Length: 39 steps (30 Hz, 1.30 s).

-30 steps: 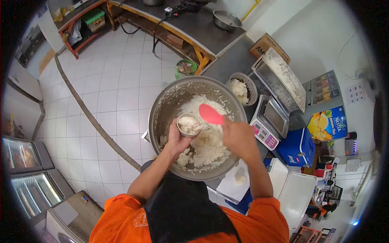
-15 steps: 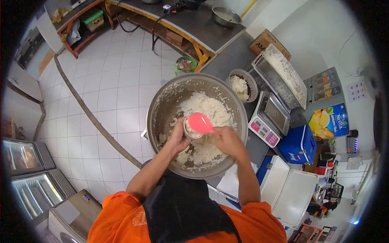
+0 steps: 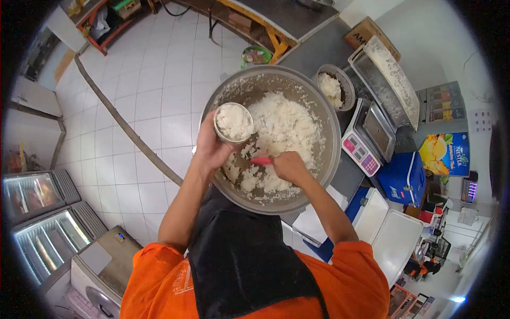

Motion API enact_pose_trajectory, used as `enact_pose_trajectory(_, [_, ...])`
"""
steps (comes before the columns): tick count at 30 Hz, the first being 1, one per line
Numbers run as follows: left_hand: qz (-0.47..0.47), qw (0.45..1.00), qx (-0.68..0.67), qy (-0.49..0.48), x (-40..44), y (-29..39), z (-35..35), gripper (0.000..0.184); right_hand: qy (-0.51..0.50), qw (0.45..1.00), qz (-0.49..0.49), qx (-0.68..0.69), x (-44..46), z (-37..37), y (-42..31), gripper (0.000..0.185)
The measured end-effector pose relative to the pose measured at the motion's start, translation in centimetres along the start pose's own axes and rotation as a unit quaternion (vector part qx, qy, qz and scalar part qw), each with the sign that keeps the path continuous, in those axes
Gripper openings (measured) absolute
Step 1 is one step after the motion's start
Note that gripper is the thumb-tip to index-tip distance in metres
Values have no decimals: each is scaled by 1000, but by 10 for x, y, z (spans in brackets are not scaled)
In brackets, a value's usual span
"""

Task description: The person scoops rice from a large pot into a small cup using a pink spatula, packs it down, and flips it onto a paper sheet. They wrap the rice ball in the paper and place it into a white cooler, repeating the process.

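Note:
My left hand (image 3: 210,142) is wrapped round a small round cup (image 3: 217,127), heaped with white rice (image 3: 234,122). The cup is held over the left side of a large metal pot (image 3: 333,151). Loose cooked rice (image 3: 284,125) fills much of the pot, with grains stuck to its inner wall. My right hand (image 3: 290,168) is closed on a pink rice paddle (image 3: 261,160), low in the pot beside the rice. Only a narrow part of the paddle shows, seen nearly edge-on.
Right of the pot are a bowl of rice (image 3: 330,90), a digital scale (image 3: 361,148), a rice-specked metal pan (image 3: 390,80) and a blue cooler (image 3: 398,178). A white open lid (image 3: 393,239) lies nearer me. Tiled floor (image 3: 127,138) stretches to the left.
My left hand has moved the cup up and left, its rice now in full view. The paddle has left the cup's top and gone down to the rice in the pot.

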<state>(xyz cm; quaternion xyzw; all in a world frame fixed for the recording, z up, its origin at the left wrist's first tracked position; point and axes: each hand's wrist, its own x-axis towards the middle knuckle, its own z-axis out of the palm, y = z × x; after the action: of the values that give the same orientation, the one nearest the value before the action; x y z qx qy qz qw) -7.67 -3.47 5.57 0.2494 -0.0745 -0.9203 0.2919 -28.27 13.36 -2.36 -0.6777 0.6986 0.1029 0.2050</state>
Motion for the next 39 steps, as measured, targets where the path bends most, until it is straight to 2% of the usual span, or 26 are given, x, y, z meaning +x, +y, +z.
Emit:
enact_pose_trajectory(1, [5,1000,-2,-27,-5,2,-2,42,-6,1000,1,1,2,21,3,23])
enact_pose_trajectory(3, [8,1000,-15,-9,-15,1,-4,40,-72,992,-94,51,1,42,4,24])
enact_pose_trajectory(4, [14,1000,-23,4,-18,1,-7,38,-74,986,-98,111,-3,46,3,27])
enact_pose_trajectory(5, [11,1000,-25,7,-21,-1,-11,38,-79,986,-97,113,-3,48,8,27])
enact_pose_trajectory(7, [4,999,-54,-1,-22,-3,-22,40,-192,940,-156,234,3,36,22,24])
enact_pose_trajectory(8, [1,998,-55,0,-23,-2,-27,40,-193,940,-155,235,4,35,26,24])
enact_pose_trajectory(10, [0,999,-37,-37,-24,0,-35,40,-247,843,-139,457,8,30,35,24])
enact_pose_trajectory(11, [3,999,-38,-37,-24,-1,-35,40,-248,844,-141,455,10,26,40,24])
enact_pose_trajectory(13, [43,998,5,38,-24,0,-31,40,-261,812,-156,499,17,8,48,27])
enact_pose_trajectory(14, [47,998,5,34,-25,1,-25,40,-259,814,-159,495,19,-9,56,27])
enact_pose_trajectory(16, [57,994,43,85,-31,2,-11,40,-186,862,-199,428,11,-77,58,27])
enact_pose_trajectory(17, [61,994,44,79,-29,-3,-12,40,-181,865,-201,423,6,-98,58,27])
enact_pose_trajectory(19, [54,993,19,99,-14,-22,-28,40,-84,846,-163,501,-2,-137,57,33])
enact_pose_trajectory(21, [26,996,17,80,-3,-42,-30,39,-48,873,-135,466,-12,-170,34,29])
enact_pose_trajectory(22, [7,998,-3,57,6,-54,-31,39,10,944,-67,323,-16,-180,13,25])
enact_pose_trajectory(23, [-13,999,-23,34,15,-62,-28,38,69,983,6,170,-19,-184,-10,27])
enact_pose_trajectory(24, [-11,999,-21,28,20,-66,-19,38,68,991,72,85,-22,-182,-39,32])
enact_pose_trajectory(26, [-16,997,-11,74,26,-73,-6,36,145,985,62,-70,-20,-132,-62,40])
enact_pose_trajectory(28, [-45,996,-44,62,45,-76,-19,32,197,977,58,-60,-22,-107,-80,50])
enact_pose_trajectory(29, [-73,993,-77,57,54,-79,-29,28,200,976,60,-61,-23,-101,-88,50])
enact_pose_trajectory(33, [-82,994,-35,63,60,-80,-34,24,210,970,77,-89,-29,-90,-92,47])
enact_pose_trajectory(35, [-105,994,-25,-6,59,-80,-43,28,212,970,70,-92,-36,-92,-78,46])
enact_pose_trajectory(36, [-104,994,-22,-8,56,-78,-35,28,217,970,69,-86,-42,-103,-66,42])
enact_pose_trajectory(38, [-104,993,-18,58,44,-72,-15,33,224,969,64,-79,-52,-124,-48,38])
enact_pose_trajectory(39, [-102,993,-17,59,45,-71,-18,33,248,962,117,-7,-59,-133,-42,32])
